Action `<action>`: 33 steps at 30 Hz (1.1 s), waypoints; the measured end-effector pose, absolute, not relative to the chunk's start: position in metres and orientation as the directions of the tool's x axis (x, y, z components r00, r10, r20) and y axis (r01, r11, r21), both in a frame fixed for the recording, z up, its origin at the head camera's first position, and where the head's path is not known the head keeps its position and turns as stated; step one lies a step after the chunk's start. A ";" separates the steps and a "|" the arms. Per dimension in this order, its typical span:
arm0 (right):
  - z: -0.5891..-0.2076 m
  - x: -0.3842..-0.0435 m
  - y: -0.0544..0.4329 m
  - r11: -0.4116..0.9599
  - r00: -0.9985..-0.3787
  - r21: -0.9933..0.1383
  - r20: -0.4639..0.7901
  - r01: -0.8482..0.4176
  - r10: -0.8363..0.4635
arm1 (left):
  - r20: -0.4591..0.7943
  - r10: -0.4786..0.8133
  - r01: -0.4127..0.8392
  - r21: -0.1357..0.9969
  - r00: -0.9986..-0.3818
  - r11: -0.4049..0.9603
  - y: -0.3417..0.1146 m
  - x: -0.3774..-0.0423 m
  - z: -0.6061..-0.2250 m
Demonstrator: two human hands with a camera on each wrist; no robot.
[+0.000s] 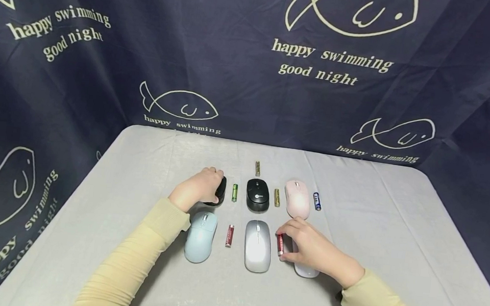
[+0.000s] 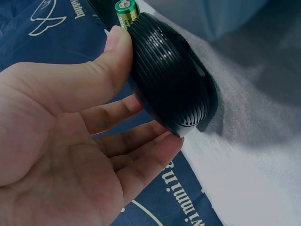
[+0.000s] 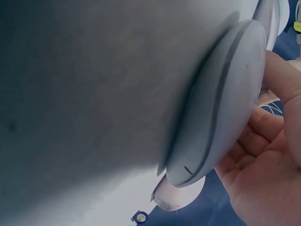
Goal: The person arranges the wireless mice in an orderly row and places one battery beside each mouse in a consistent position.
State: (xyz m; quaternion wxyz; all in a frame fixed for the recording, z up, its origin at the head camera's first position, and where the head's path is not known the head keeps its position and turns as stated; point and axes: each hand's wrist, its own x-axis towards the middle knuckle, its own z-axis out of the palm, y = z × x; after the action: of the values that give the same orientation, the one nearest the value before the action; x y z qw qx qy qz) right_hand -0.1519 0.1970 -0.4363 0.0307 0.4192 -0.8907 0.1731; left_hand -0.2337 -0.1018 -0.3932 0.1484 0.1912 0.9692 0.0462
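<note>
At the back left of the table, my left hand [image 1: 197,186] grips a black mouse [image 1: 222,190] by its sides. The left wrist view shows the thumb on one side of this ribbed black mouse [image 2: 169,75] and fingertips on the other, with a green battery [image 2: 126,13] just beyond. My right hand [image 1: 315,248] reaches over a white mouse [image 1: 306,271] at the front right. Its thumb and a finger pinch a red battery [image 1: 280,245] near the ends. In the right wrist view the white mouse [image 3: 221,108] hides that battery.
A light blue mouse [image 1: 200,237], a second red battery [image 1: 229,236] and a silver mouse [image 1: 257,247] lie in front. Behind are another black mouse [image 1: 258,196], a pink mouse [image 1: 297,199], gold batteries [image 1: 277,198] and a blue battery [image 1: 317,201]. A dark printed curtain [image 1: 252,75] hangs behind.
</note>
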 end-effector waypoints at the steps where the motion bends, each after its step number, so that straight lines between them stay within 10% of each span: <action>1: -0.436 -0.152 0.197 0.588 -0.646 -0.282 0.200 -0.758 -0.736 | -0.269 0.384 0.356 0.148 -0.883 0.923 -0.102 -0.233 -0.393; 33: -0.393 -0.170 0.197 0.590 -0.636 -0.240 0.251 -0.771 -0.729 | -0.259 0.398 0.371 0.147 -0.880 0.917 -0.102 -0.234 -0.394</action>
State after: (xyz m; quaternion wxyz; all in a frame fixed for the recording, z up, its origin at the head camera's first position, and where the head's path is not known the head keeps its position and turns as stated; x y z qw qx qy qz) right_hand -0.1701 0.1966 -0.3930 0.0631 0.4218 -0.8894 0.1646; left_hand -0.2335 -0.1023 -0.3937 0.1434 0.1983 0.9685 0.0467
